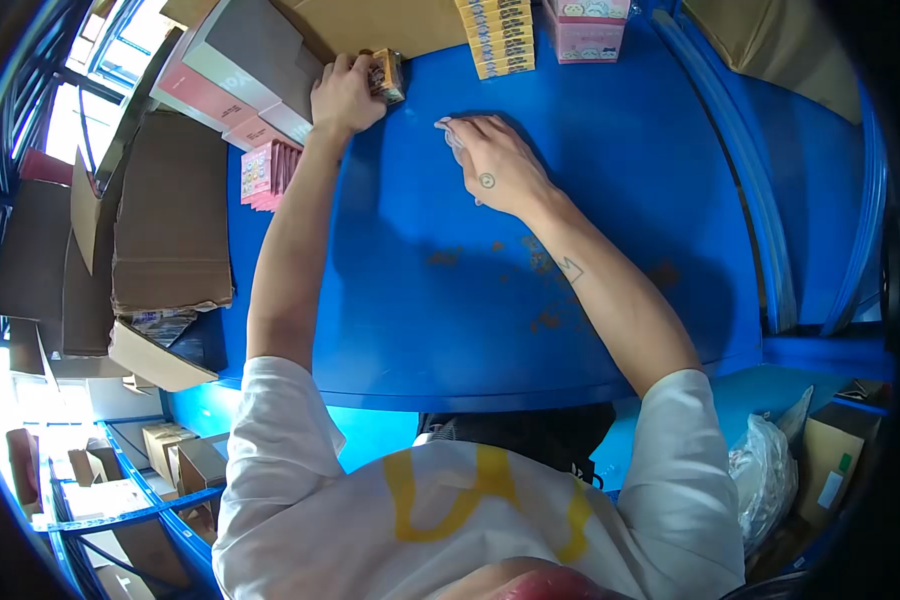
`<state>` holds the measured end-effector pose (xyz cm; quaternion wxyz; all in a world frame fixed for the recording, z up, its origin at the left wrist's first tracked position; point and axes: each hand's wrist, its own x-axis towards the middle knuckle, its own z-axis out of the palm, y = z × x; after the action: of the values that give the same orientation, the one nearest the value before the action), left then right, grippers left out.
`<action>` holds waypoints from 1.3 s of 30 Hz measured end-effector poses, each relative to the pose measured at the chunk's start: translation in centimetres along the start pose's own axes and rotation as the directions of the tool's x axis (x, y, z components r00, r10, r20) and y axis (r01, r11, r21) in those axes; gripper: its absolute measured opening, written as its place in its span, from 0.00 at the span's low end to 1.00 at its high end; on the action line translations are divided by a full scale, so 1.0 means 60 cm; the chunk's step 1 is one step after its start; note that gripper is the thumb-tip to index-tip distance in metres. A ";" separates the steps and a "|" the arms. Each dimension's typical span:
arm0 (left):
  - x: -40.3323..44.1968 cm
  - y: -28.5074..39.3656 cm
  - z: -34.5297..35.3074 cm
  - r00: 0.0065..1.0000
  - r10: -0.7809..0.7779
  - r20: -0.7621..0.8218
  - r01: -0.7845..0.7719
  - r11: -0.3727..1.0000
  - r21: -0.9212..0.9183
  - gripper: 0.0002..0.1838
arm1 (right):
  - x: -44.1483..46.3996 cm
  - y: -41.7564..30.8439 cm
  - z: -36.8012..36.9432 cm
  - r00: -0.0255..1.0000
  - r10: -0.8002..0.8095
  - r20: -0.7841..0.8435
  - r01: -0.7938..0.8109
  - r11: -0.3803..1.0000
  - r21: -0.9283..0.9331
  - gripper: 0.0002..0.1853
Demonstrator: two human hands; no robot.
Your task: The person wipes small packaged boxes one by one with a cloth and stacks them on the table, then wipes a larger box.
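At the back of the blue shelf surface [410, 330], my left hand [346, 98] is closed around the side of a small yellow and brown box [394, 78]. The box stands beside a large brown carton panel. To the right, my right hand [502, 165] presses down on a pale, crumpled cloth [455, 143], which shows past the fingertips and under the palm. Most of the cloth is hidden beneath the hand. Brownish worn marks [540, 256] spot the surface below my right forearm.
Stacked yellow boxes [500, 40] and pink boxes [585, 35] stand along the back. Large grey and pink boxes [245, 65] and thin pink packets [267, 172] sit at the left. An open carton [173, 210] hangs at the left edge; a blue metal upright [720, 150] bounds the right.
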<state>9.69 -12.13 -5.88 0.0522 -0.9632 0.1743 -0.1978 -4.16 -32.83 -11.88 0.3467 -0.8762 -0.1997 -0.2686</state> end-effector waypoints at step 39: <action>0.123 0.209 -0.153 0.975 -0.012 -0.222 -0.107 0.852 -0.513 0.27 | 0.001 -0.007 -0.012 0.986 0.086 0.141 -0.081 0.996 -0.043 0.19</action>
<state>8.43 -26.75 3.10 -0.2255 -0.9090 0.2500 -0.2456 -4.58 -33.05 -11.20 0.3261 -0.9071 -0.1819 -0.1943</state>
